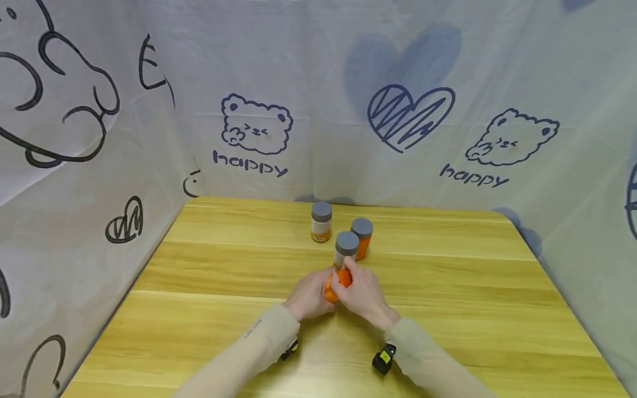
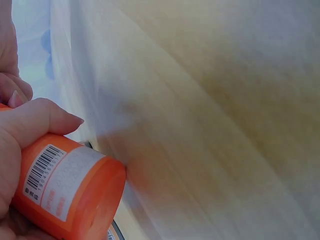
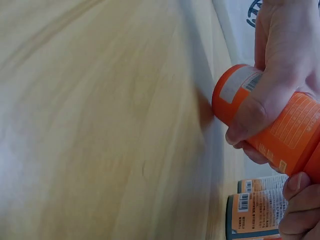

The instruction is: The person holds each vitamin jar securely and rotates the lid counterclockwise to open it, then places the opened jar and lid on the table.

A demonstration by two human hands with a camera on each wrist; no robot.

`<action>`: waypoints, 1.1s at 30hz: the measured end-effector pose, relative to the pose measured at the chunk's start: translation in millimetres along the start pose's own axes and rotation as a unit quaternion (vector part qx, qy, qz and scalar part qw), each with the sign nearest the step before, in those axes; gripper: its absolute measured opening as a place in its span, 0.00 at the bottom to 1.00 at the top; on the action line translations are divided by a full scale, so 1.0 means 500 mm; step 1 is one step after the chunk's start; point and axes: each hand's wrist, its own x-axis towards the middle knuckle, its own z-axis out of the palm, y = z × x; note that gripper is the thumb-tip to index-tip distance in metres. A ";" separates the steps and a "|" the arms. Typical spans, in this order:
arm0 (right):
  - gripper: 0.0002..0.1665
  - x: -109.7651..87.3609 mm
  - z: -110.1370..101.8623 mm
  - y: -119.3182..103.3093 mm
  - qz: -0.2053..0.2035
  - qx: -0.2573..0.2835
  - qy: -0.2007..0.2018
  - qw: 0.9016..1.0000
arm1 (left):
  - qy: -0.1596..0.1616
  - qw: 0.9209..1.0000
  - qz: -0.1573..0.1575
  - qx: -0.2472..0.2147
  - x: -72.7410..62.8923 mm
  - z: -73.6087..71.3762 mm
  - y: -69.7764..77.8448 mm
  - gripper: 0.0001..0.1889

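An orange bottle (image 1: 340, 284) is held in both hands in front of the jars, tilted in the head view. My left hand (image 1: 309, 296) grips its body; the left wrist view shows the thumb along the bottle (image 2: 55, 185), near a barcode label and the bare base. At the other end, my right hand (image 1: 365, 293) has its curled fingers (image 3: 302, 210) round the orange cap end. Just beyond the hands stands a grey-lidded jar (image 1: 346, 246), partly hidden by the right hand and bottle.
Two more grey-lidded containers stand farther back: a jar with a pale label (image 1: 321, 223) and an orange one (image 1: 363, 240). Everything is on a wood-grain table (image 1: 209, 265). Printed cloth (image 1: 323, 110) hangs behind it and along the sides.
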 end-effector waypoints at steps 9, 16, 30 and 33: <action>0.13 -0.001 -0.005 0.014 -0.045 0.018 -0.019 0.999 | -0.025 1.000 0.006 -0.002 0.005 -0.007 -0.005 0.25; 0.12 -0.001 -0.011 0.026 -0.098 0.004 -0.036 0.995 | -0.039 0.999 0.014 0.000 0.004 -0.007 -0.006 0.28; 0.14 0.010 -0.037 0.029 -0.147 -0.007 -0.130 0.981 | -0.043 0.998 0.027 -0.025 -0.001 -0.012 -0.010 0.29; 0.15 0.014 -0.045 0.030 -0.154 -0.008 -0.151 0.976 | -0.045 0.998 0.023 -0.026 0.000 -0.014 -0.008 0.28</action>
